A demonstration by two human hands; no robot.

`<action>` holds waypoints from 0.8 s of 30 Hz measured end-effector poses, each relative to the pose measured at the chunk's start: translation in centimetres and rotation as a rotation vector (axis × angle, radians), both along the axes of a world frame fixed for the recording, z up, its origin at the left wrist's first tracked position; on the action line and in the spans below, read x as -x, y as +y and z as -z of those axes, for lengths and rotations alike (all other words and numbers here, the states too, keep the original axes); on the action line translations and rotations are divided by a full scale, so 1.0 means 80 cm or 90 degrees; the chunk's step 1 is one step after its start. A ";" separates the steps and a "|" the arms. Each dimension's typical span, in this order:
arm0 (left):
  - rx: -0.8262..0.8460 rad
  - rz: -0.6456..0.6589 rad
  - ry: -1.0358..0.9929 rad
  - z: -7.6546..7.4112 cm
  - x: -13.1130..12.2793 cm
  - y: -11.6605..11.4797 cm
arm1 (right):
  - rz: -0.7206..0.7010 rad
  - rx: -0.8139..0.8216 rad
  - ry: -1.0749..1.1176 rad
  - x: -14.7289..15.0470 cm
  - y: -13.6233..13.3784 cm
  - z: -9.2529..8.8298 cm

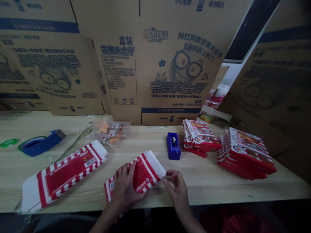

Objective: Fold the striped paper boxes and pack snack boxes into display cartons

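Note:
A flattened red-and-white striped carton (136,176) lies slantwise on the pale wooden table (209,187), its white flap end pointing right. My left hand (123,187) lies across it, fingers spread over the red panel and gripping it. My right hand (176,187) pinches the corner of the white flap (155,165) between fingertips and thumb. Part of the carton is hidden under my left palm. To the left lies a second flat striped carton (63,174), which neither hand touches.
Two stacks of assembled red boxes (246,153) (199,136) stand at the right. A blue tape dispenser (173,146) sits beyond my hands. Further left are a blue tape roll holder (42,142) and a clear bag of orange snacks (111,132). Printed cardboard sheets stand along the back.

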State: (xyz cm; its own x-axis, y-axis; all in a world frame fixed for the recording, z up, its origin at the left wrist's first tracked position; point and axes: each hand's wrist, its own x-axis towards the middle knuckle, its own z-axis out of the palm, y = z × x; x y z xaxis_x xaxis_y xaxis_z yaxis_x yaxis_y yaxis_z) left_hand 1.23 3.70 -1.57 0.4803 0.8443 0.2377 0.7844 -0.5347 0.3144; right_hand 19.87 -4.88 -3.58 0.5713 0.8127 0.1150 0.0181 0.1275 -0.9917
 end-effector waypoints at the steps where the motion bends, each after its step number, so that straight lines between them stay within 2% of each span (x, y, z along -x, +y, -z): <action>1: 0.001 -0.029 -0.018 0.000 -0.004 -0.005 | -0.019 -0.002 0.032 0.003 0.001 -0.001; 5: 0.072 -0.078 -0.137 0.009 -0.015 -0.027 | -0.035 0.007 0.157 0.010 0.009 -0.009; 8: 0.199 -0.025 -0.318 0.016 -0.010 -0.029 | -0.093 0.014 0.238 0.000 0.014 -0.017; 11: 0.360 0.043 -0.467 0.019 -0.002 -0.028 | -0.158 0.043 0.228 -0.015 0.011 -0.015; 13: 0.418 0.045 -0.522 0.021 -0.001 -0.031 | -0.149 0.066 0.168 -0.021 0.005 -0.007; 16: 0.425 0.024 -0.556 0.028 -0.003 -0.041 | -0.121 0.104 0.062 -0.022 -0.007 0.005; 19: 0.434 0.026 -0.535 0.033 -0.003 -0.050 | -0.134 0.125 -0.008 -0.018 -0.018 0.008; 24: 0.405 0.053 -0.493 0.032 -0.006 -0.043 | -0.169 0.114 -0.055 -0.013 -0.020 0.012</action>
